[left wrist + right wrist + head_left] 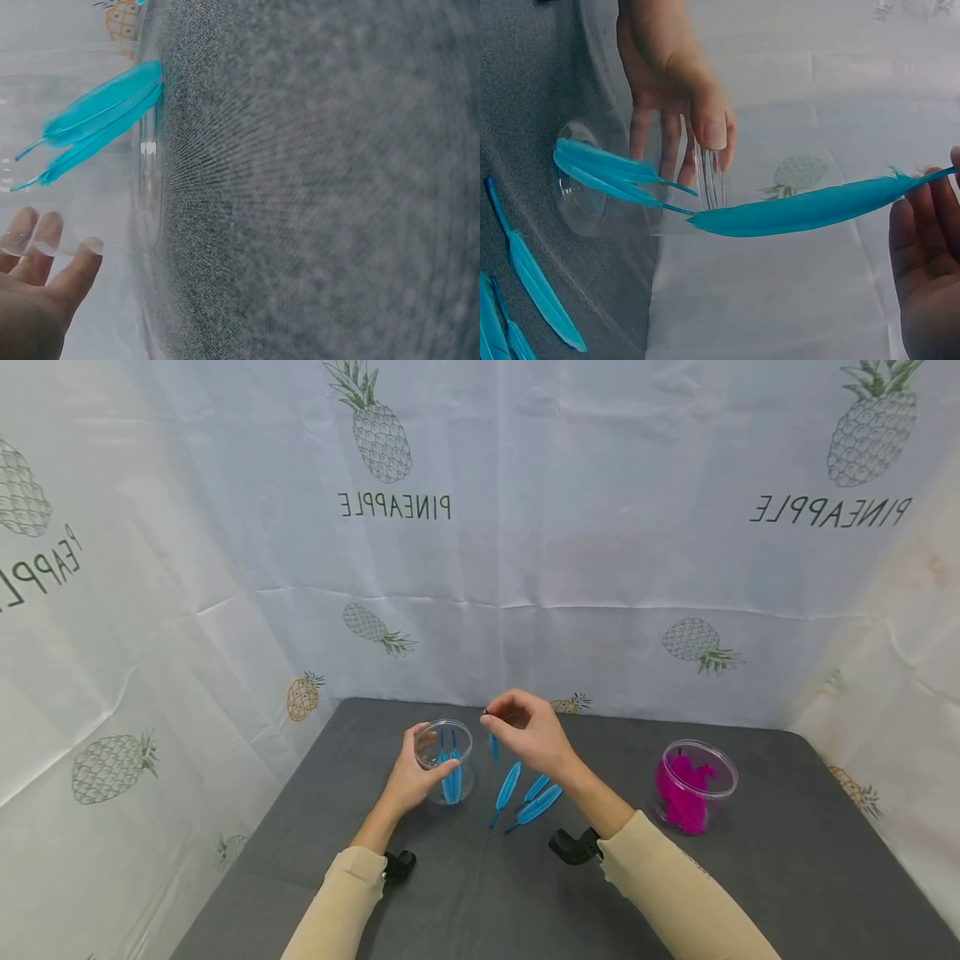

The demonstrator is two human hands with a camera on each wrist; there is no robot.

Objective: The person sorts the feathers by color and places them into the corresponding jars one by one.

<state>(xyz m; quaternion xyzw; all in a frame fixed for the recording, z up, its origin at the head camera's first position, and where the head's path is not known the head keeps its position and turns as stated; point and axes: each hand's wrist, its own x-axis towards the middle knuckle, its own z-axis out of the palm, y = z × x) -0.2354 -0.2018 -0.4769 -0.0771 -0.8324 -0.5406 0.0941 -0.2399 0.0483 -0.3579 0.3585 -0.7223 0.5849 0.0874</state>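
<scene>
My left hand grips a clear plastic jar on the grey table, fingers and thumb around its wall near the rim. Two blue feathers stand inside it, quills up. My right hand pinches another blue feather by its quill, raised to the right of the jar with the vane hanging down. In the right wrist view the held feather's tip overlaps the jar's rim. Several more blue feathers lie loose on the table between my hands, below the right one.
A second clear jar holding bright pink feathers stands at the right side of the table. A white curtain printed with pineapples hangs behind and along both sides. Black wrist mounts sit under both forearms.
</scene>
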